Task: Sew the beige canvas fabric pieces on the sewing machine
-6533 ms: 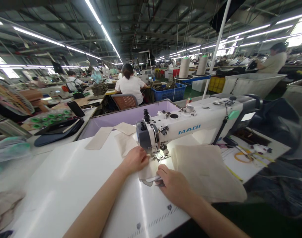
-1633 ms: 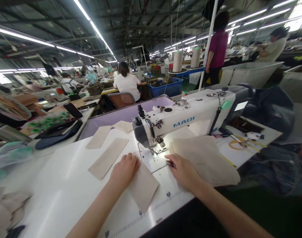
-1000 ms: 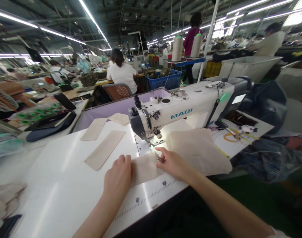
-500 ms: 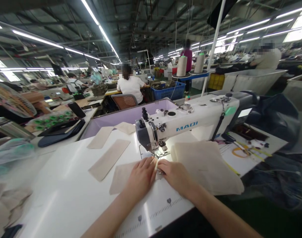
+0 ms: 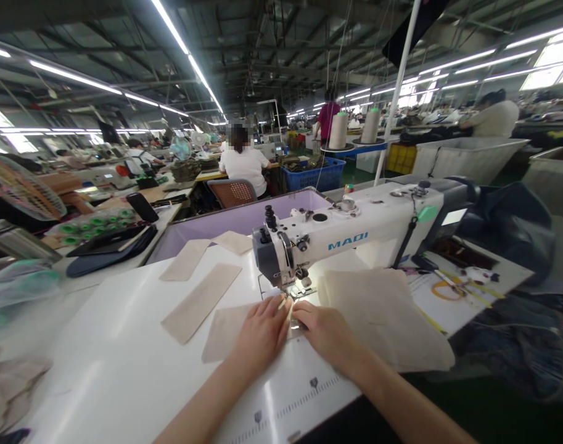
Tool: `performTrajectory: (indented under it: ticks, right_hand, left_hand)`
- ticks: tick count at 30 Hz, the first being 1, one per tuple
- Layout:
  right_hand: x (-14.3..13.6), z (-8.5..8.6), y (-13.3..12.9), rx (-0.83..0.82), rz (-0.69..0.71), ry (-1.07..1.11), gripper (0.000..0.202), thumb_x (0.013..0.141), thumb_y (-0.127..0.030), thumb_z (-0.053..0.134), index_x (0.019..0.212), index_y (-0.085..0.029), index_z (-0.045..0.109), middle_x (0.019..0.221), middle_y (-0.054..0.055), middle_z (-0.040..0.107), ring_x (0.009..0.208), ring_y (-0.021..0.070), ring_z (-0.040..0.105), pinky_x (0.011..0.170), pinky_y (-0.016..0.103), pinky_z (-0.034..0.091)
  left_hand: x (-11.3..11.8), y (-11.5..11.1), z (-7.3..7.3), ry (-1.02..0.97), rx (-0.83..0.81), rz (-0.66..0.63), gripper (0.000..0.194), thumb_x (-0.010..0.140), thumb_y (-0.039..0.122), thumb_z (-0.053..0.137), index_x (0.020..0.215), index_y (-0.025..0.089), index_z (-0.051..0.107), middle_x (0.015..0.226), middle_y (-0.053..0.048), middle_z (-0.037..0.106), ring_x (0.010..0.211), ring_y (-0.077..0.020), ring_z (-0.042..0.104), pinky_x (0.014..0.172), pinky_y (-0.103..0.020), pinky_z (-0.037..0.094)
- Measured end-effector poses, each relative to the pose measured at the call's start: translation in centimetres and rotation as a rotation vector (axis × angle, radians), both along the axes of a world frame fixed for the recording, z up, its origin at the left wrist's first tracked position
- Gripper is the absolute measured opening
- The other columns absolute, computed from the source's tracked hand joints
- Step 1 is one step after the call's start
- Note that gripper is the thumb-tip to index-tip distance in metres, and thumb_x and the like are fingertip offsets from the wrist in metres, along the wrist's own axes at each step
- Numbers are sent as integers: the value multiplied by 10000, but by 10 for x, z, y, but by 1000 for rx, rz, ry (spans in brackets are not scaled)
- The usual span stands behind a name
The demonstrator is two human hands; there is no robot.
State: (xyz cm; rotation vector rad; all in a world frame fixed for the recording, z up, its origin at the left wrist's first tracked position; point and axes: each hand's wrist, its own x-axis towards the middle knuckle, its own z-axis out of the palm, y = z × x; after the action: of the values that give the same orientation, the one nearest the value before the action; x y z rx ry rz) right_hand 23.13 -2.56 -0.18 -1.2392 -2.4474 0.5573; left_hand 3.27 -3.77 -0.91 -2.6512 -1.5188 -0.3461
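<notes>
Just in front of the needle of a white sewing machine [image 5: 346, 225], both of my hands hold a beige fabric piece [image 5: 228, 333]. My left hand [image 5: 266, 324] rests on it with the fingers close together, their tips near the presser foot [image 5: 299, 293]. The fingers of my right hand [image 5: 325, 330] pinch the fabric's narrow edge from the other side. Much of the edge between my hands is hidden by the fingers. Left of the machine lie a loose beige strip [image 5: 201, 302] and another strip [image 5: 185, 260]. A larger folded beige cloth [image 5: 383, 317] spreads to the right of my right hand.
Orange-handled scissors [image 5: 447, 288] lie at the right of the table [image 5: 119, 357]. Crumpled beige fabric [image 5: 13, 382] is at the left edge. Behind the machine stand a lilac bin [image 5: 207, 225] and thread cones [image 5: 339, 131]. A person in white [image 5: 244, 161] sits farther back.
My hands have stayed almost in place at the needle, still on the fabric. The view has shifted slightly. The person in purple in the background appears farther left.
</notes>
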Motion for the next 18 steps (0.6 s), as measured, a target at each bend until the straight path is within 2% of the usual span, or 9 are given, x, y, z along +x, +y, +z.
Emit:
performTrajectory:
  ticks: [6, 11, 14, 18]
  right_hand:
    - [-1, 2, 2, -5, -3, -1, 227, 975, -157, 497, 1084, -235, 680, 1145, 17, 720, 1006, 201, 680, 834, 267, 453]
    - [1, 0, 2, 0, 19, -12, 219, 978, -173, 494, 1080, -236, 677, 1156, 23, 714, 1016, 204, 677, 845, 270, 448]
    - [5, -4, -4, -1, 36, -28, 223, 975, -169, 494, 1088, -231, 676, 1169, 28, 711, 996, 208, 682, 828, 272, 450]
    - [12, -6, -13, -14, 58, -20, 261, 978, -157, 489, 1162, -233, 657, 1229, 24, 695, 1006, 206, 684, 825, 267, 457]
  left_hand:
    - [-2, 2, 0, -9, 12, -20, 387, 1040, 304, 433, 1394, 230, 571, 1380, -106, 620, 1268, -273, 564, 1035, -448, 502]
    - [-3, 3, 1, 22, 18, -25, 388, 1046, 320, 423, 1375, 204, 591, 1400, -125, 612, 1287, -295, 565, 1060, -490, 502]
    - [-3, -6, 1, 37, 10, -55, 381, 1042, 284, 431, 1365, 171, 597, 1398, -145, 615, 1303, -311, 563, 1063, -496, 512]
    - [-6, -25, -1, 10, -22, -183, 380, 1018, 205, 465, 1379, 195, 582, 1357, -114, 652, 1268, -289, 599, 1036, -455, 548]
